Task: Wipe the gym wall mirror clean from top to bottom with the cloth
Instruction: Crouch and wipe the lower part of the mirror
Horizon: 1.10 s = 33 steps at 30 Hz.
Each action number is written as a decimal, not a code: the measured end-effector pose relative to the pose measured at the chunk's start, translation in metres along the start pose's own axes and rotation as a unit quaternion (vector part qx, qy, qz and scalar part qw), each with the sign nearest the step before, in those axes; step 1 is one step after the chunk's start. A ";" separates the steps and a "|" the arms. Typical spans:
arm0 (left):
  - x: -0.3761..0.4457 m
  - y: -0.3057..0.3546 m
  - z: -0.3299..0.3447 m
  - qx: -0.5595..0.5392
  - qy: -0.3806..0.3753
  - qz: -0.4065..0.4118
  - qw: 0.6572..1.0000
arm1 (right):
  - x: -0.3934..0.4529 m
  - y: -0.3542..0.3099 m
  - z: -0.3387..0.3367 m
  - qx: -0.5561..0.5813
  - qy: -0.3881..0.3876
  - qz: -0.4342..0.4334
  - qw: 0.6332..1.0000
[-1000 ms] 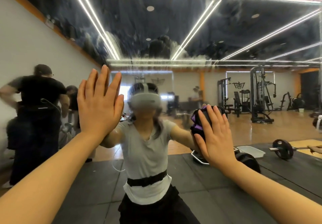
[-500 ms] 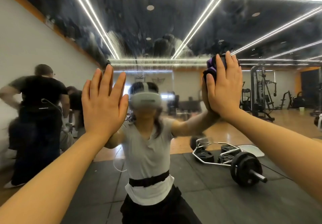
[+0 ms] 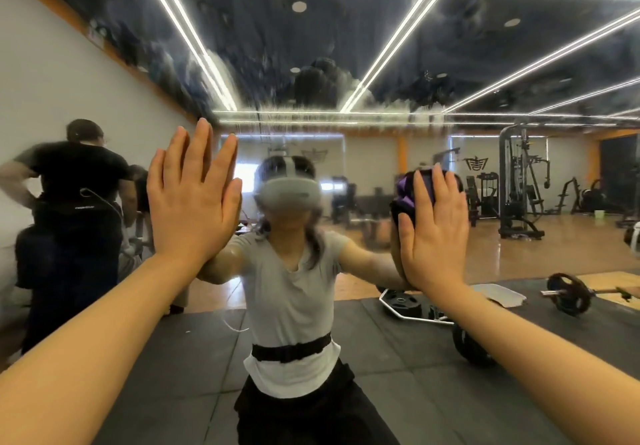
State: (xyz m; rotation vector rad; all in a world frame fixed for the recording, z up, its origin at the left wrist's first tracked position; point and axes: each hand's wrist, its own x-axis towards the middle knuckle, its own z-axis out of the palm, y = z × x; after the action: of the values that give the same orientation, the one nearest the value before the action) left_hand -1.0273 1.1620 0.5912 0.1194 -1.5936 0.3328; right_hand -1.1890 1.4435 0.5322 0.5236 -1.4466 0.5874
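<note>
— Where are the hands?

— Both are up against the mirror [image 3: 381, 46]. The left hand [image 3: 192, 202] lies flat on the glass, fingers straight and close together, its grip released and holding nothing.

— And the right?

— The right hand [image 3: 434, 233] presses the cloth [image 3: 403, 195] onto the glass with straight fingers pointing up. Nothing is curled round it; the palm just pins it there, so that grip is released too.

— What does the cloth look like?

— Bunched, purple and black, showing past the fingertips and along the thumb side of the hand (most of it is hidden behind the palm). It sits at about head height in the reflection, to the right of the reflected headset [image 3: 289, 193].

— How does the glass look?

— Above the hands the upper part carries smeared, wet-looking streaks across the reflected dark ceiling and its light strips [image 3: 391, 46]. Lower down the reflection is clearer.

— What else shows in it?

— The person in a grey shirt with a black belt, crouched on black floor mats [image 3: 194, 375]. A second person in a black shirt [image 3: 76, 185] stands at the left. To the right lie weight plates and a barbell [image 3: 568, 294], with a cable machine [image 3: 516, 185] farther back on the wooden floor.
</note>
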 end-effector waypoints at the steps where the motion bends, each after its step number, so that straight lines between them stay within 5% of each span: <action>1: 0.000 0.001 -0.001 -0.001 -0.003 -0.003 1.000 | -0.008 0.002 -0.001 -0.002 -0.001 -0.007 1.000; 9: -0.003 0.022 -0.012 -0.023 -0.068 -0.070 0.995 | -0.039 0.006 -0.012 -0.001 -0.040 -0.021 0.999; 16: 0.017 0.085 0.003 -0.002 -0.103 0.153 0.983 | 0.035 0.026 -0.025 -0.015 -0.120 0.025 0.992; 19: 0.028 0.120 0.014 -0.009 -0.180 0.157 0.971 | 0.104 0.036 -0.036 -0.038 -0.169 0.030 0.984; 22: 0.034 0.138 0.021 -0.024 -0.158 0.142 0.977 | 0.142 0.040 -0.042 -0.045 -0.205 0.038 0.977; 33: 0.019 0.138 0.046 -0.031 -0.062 0.151 0.986 | 0.019 0.025 -0.018 -0.011 -0.075 0.017 0.997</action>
State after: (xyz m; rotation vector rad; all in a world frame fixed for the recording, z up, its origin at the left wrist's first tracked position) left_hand -1.1112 1.2821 0.5905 -0.1536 -1.7453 0.5180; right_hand -1.1915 1.4752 0.5492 0.5357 -1.6053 0.5685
